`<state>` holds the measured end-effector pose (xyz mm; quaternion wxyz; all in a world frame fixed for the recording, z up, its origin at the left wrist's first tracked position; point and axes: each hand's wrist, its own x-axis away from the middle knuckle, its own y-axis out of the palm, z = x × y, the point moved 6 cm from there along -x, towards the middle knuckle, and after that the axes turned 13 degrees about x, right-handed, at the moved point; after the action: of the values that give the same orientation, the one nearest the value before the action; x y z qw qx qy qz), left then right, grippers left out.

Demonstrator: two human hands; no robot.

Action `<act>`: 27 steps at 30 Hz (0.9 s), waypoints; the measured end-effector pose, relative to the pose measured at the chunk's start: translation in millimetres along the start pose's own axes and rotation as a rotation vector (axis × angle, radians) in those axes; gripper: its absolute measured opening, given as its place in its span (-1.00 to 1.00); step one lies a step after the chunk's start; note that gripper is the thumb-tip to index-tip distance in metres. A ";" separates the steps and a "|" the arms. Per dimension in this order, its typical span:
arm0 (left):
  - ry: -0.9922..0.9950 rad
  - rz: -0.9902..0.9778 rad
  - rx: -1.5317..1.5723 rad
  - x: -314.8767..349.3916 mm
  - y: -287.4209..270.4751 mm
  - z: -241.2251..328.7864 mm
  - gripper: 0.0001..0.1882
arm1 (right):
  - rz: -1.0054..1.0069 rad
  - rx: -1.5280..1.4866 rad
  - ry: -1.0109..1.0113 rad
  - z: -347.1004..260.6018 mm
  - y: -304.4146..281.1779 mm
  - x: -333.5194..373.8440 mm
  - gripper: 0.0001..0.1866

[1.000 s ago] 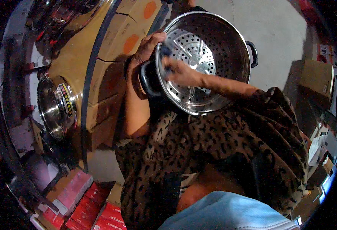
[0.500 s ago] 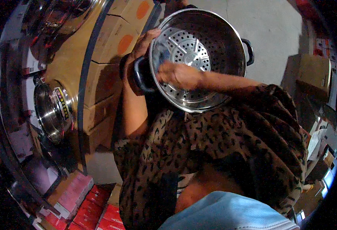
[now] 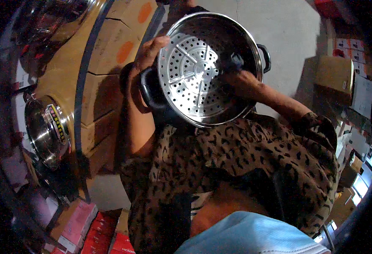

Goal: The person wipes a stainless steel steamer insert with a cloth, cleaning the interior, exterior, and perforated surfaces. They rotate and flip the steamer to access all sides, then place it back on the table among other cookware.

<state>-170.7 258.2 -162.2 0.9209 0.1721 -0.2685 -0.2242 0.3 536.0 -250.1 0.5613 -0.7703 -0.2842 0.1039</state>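
A round steel steamer pot (image 3: 257, 44) is tilted in front of my body, its mouth facing me. Holes pierce its shiny bottom (image 3: 194, 74), and a black handle stands out on each side. At the left, my left hand (image 3: 151, 51) grips the rim just above the left handle (image 3: 152, 89). My right hand (image 3: 244, 83) reaches inside, near the right wall, closed on a bunched dark bluish cloth (image 3: 234, 62). Part of the cloth is lost in shadow.
On the left a tan counter (image 3: 56, 72) with a dark edge carries a steel pan (image 3: 44, 131). Cardboard boxes (image 3: 105, 95) are stacked beneath that edge. Red boxes (image 3: 99, 233) lie lower left; another carton (image 3: 334, 80) is at the right. Grey floor (image 3: 279, 25) shows beyond the pot.
My right hand has swept the cloth from the pot's left side to its right wall. The pot has shifted slightly left, still in my left hand's grip.
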 end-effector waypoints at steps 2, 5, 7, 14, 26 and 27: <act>-0.041 -0.041 0.102 12.1 15.6 7.5 -0.58 | -0.449 0.054 -0.116 -65.4 -12.9 -12.0 -0.62; -0.102 -0.060 0.191 8.6 4.3 -3.2 -0.59 | -0.461 -0.324 -0.441 -128.9 -20.3 -48.3 -0.61; -0.181 -0.141 0.249 23.0 28.1 21.3 -0.60 | -0.205 -0.442 -0.561 -158.5 -40.7 -74.7 -0.60; 0.215 0.215 -0.304 32.5 -3.2 27.2 -0.56 | -0.324 -1.164 0.103 -146.8 -44.9 -183.5 -0.74; -0.077 0.064 0.081 13.5 15.1 7.3 -0.52 | 0.228 -1.219 0.116 -42.4 -67.3 -180.1 -0.60; -0.112 0.021 0.099 7.0 10.7 -0.4 -0.50 | 0.120 -0.720 0.136 -48.0 -52.7 -178.1 -0.59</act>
<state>-161.8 263.8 -154.9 0.8971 0.2016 -0.3323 -0.2101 -139.1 409.6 -213.0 0.2649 -0.9388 -0.2192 -0.0213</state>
